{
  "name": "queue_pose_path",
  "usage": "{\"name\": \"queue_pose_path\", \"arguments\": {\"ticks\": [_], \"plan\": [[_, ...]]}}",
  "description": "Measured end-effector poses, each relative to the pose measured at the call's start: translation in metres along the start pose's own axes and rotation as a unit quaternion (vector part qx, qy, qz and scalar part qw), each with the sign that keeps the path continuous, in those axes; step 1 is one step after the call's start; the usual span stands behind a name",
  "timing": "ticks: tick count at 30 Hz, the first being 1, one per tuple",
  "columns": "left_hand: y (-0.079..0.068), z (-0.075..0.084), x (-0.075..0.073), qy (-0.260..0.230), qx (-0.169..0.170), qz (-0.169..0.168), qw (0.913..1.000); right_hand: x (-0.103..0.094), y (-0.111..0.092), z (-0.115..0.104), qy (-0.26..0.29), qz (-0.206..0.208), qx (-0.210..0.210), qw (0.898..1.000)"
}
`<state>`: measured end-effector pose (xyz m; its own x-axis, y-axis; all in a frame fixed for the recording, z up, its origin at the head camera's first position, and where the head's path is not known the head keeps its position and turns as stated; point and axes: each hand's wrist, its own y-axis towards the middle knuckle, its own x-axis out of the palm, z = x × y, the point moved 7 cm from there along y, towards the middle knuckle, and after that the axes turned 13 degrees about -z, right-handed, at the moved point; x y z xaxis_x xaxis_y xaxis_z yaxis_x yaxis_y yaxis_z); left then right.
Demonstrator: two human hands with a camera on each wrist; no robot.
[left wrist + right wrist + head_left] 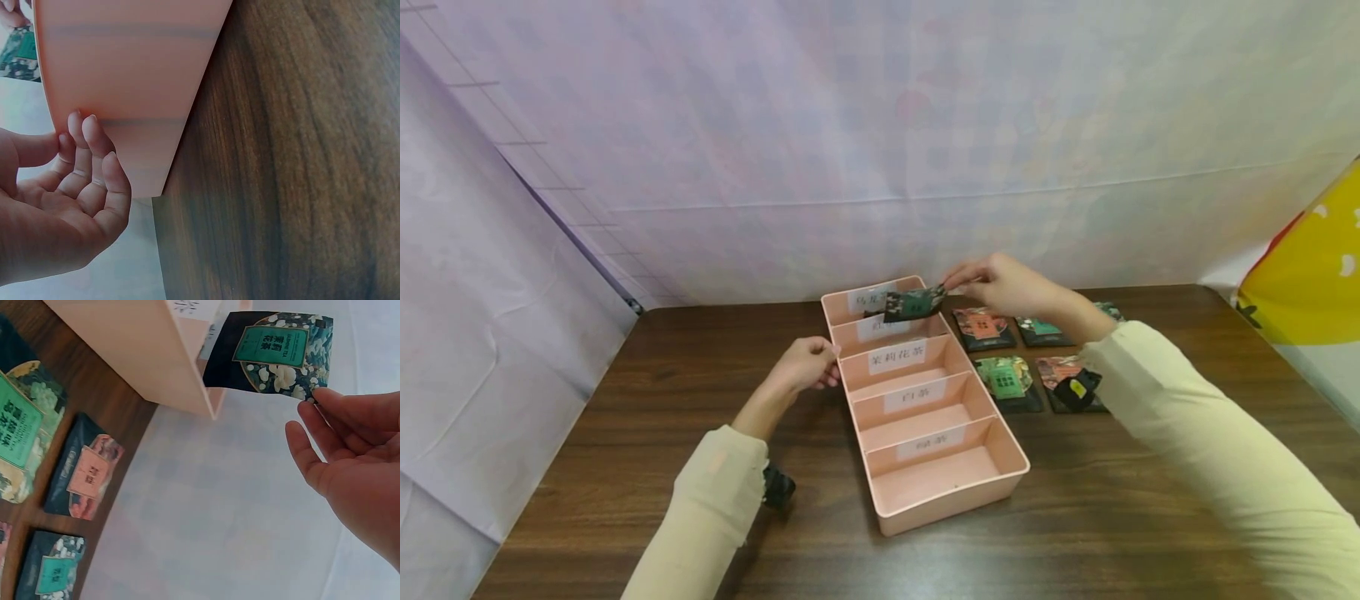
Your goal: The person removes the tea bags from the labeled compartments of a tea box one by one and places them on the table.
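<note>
A pink divided box [951, 508] with a paper label in each compartment stands on the wooden table. My left hand [808, 364] pinches its left rim between thumb and fingertips; in the left wrist view the other fingers [115, 178] curl beside the outer wall. Above the far compartments, my right hand [1011, 287] pinches a dark green tea sachet [272, 353] by one corner. The sachet, printed with white flowers and "Jasmine Tea", hangs over the box without visibly resting in it. Part of a dark item [872, 314] shows in the farthest compartment, mostly hidden.
Right of the box lie several tea sachets: an orange-labelled one [983, 327], a teal-labelled one [1041, 332] partly behind the right arm, a green-labelled one [1006, 383] and a pinkish one [1052, 371]. A pale curtain [850, 167] hangs behind the table.
</note>
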<state>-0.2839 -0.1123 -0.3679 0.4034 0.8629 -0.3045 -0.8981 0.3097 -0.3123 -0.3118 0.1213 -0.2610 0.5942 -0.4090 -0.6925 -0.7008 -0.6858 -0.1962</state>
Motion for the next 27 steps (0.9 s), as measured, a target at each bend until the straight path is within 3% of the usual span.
{"name": "queue_pose_path", "arguments": {"ticks": [13, 22, 27], "plan": [[0.000, 0.000, -0.001, -0.002, -0.003, 0.000, 1.0000, -0.016, -0.015, -0.015, -0.054, 0.051, -0.021, 0.997], [0.001, 0.001, 0.000, -0.003, -0.003, -0.003, 1.0000, -0.025, -0.030, -0.001, -0.023, 0.062, 0.017, 0.998], [0.002, 0.000, -0.001, -0.005, -0.003, -0.002, 1.0000, -0.033, -0.040, 0.008, -0.032, 0.072, 0.039, 0.996]]}}
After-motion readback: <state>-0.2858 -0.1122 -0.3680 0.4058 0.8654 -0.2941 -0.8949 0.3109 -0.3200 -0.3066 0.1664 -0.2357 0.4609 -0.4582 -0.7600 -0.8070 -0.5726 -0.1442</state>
